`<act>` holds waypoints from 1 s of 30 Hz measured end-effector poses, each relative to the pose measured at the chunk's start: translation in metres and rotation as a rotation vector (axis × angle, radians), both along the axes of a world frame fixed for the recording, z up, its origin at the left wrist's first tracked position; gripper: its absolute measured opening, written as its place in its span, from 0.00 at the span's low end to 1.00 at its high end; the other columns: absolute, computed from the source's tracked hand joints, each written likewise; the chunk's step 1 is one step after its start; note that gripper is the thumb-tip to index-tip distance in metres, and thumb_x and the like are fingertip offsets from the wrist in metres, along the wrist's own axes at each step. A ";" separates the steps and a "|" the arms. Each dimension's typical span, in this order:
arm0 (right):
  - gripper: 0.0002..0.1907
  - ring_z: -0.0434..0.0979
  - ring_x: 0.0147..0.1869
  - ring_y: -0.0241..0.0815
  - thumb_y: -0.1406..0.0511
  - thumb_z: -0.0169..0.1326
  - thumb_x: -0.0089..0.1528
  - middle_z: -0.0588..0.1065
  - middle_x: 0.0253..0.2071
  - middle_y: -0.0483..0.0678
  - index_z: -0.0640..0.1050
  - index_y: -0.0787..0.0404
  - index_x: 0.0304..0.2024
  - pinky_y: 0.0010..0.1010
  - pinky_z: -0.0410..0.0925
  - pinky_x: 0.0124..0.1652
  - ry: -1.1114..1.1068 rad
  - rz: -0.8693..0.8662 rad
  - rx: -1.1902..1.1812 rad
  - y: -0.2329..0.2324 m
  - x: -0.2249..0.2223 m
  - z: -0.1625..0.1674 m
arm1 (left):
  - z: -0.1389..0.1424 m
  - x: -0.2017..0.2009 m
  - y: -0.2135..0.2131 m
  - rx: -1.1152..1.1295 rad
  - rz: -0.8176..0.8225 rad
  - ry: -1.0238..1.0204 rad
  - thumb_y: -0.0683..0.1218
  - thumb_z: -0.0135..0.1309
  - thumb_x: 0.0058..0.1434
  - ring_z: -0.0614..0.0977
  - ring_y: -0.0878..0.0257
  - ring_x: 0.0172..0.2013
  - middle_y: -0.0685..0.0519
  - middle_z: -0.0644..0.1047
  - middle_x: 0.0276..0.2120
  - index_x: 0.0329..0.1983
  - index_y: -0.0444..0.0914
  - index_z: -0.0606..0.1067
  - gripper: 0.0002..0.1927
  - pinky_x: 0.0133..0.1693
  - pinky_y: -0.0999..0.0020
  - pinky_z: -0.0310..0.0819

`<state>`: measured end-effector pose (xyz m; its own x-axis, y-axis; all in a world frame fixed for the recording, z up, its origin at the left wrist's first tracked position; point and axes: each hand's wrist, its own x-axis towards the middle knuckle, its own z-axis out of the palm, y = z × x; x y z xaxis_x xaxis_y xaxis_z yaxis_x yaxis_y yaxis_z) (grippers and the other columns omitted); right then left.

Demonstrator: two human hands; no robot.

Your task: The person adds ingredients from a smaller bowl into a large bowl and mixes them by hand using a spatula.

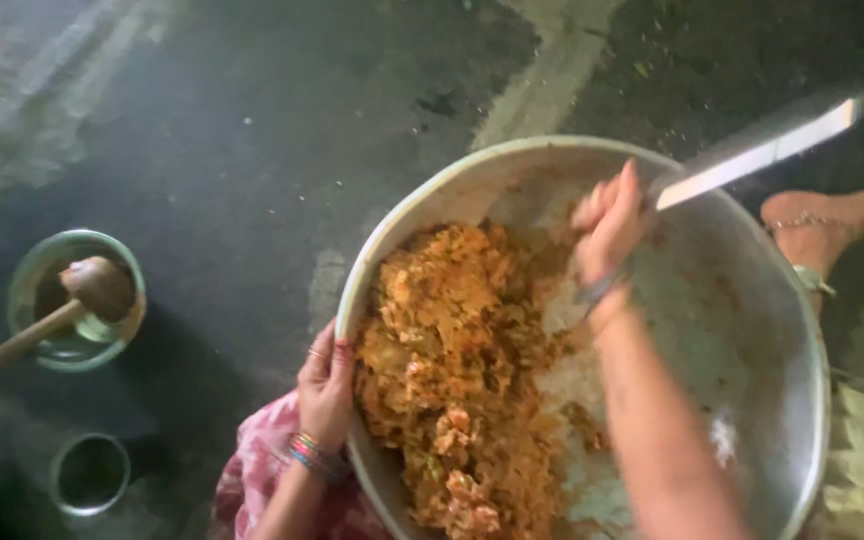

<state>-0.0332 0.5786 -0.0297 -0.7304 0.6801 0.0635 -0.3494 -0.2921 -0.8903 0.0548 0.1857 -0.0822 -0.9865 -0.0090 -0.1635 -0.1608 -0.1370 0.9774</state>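
A large metal basin (752,330) holds a heap of orange-brown rice mix (457,380) with white rice beside it. My left hand (326,385), with a ring and coloured bangles at the wrist, grips the basin's near-left rim. My right hand (609,222) is closed around the handle of a long flat metal spatula (762,150) that sticks out over the far rim; its lower end is hidden behind the hand.
A small metal bowl (37,265) with a wooden ladle (72,305) stands on the dark floor at left. A smaller round cup (91,473) sits below it. A bare foot with an anklet (817,228) rests at the right of the basin.
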 end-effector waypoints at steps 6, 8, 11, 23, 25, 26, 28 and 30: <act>0.23 0.65 0.35 0.35 0.48 0.38 0.68 0.66 0.33 0.42 0.75 0.57 0.42 0.25 0.65 0.35 0.412 0.266 -0.397 -0.089 -0.023 -0.034 | -0.034 0.003 -0.004 0.039 -0.054 0.024 0.48 0.48 0.74 0.73 0.72 0.42 0.59 0.76 0.44 0.65 0.32 0.72 0.20 0.45 0.76 0.70; 0.22 0.65 0.34 0.34 0.49 0.38 0.69 0.66 0.32 0.42 0.74 0.56 0.41 0.25 0.65 0.34 0.215 0.315 0.110 -0.149 -0.030 -0.019 | -0.054 -0.011 -0.004 0.136 -0.053 0.056 0.48 0.47 0.76 0.70 0.72 0.39 0.59 0.73 0.41 0.66 0.32 0.73 0.21 0.40 0.76 0.66; 0.20 0.65 0.33 0.33 0.50 0.37 0.71 0.66 0.31 0.41 0.72 0.56 0.40 0.25 0.64 0.33 0.062 0.542 0.984 -0.238 -0.009 0.015 | -0.073 -0.022 -0.001 0.178 -0.047 -0.005 0.50 0.46 0.78 0.68 0.71 0.35 0.58 0.72 0.37 0.62 0.30 0.73 0.20 0.35 0.74 0.63; 0.25 0.54 0.20 0.28 0.54 0.41 0.76 0.58 0.19 0.36 0.58 0.51 0.24 0.23 0.49 0.20 0.010 0.050 0.332 -0.054 0.115 0.078 | -0.038 -0.027 0.018 0.029 -0.024 0.136 0.56 0.41 0.75 0.74 0.73 0.45 0.60 0.77 0.46 0.61 0.33 0.74 0.25 0.49 0.75 0.69; 0.28 0.53 0.18 0.31 0.53 0.48 0.73 0.57 0.16 0.37 0.57 0.52 0.21 0.26 0.47 0.19 -0.050 -0.174 0.181 -0.024 0.102 0.063 | -0.043 -0.031 0.021 0.096 -0.024 0.093 0.56 0.41 0.75 0.72 0.73 0.42 0.61 0.76 0.44 0.62 0.34 0.74 0.25 0.47 0.76 0.68; 0.28 0.53 0.17 0.32 0.52 0.48 0.72 0.57 0.15 0.38 0.57 0.53 0.20 0.27 0.47 0.18 -0.104 -0.258 0.174 -0.024 0.093 0.051 | -0.047 -0.034 0.021 0.131 -0.027 0.066 0.55 0.42 0.76 0.69 0.71 0.40 0.60 0.73 0.42 0.64 0.34 0.75 0.24 0.43 0.74 0.64; 0.26 0.56 0.18 0.32 0.52 0.49 0.71 0.59 0.16 0.38 0.59 0.53 0.22 0.27 0.50 0.19 -0.130 -0.301 0.154 -0.047 0.087 0.027 | -0.047 -0.038 0.023 0.201 -0.028 0.005 0.53 0.45 0.80 0.63 0.67 0.34 0.58 0.68 0.38 0.69 0.35 0.76 0.24 0.37 0.71 0.56; 0.20 0.62 0.22 0.32 0.56 0.50 0.69 0.64 0.20 0.39 0.64 0.54 0.25 0.28 0.57 0.22 -0.114 -0.176 0.303 -0.105 0.079 0.007 | -0.048 -0.038 0.022 0.095 0.001 0.167 0.54 0.44 0.79 0.69 0.70 0.40 0.59 0.73 0.41 0.64 0.33 0.76 0.23 0.44 0.74 0.65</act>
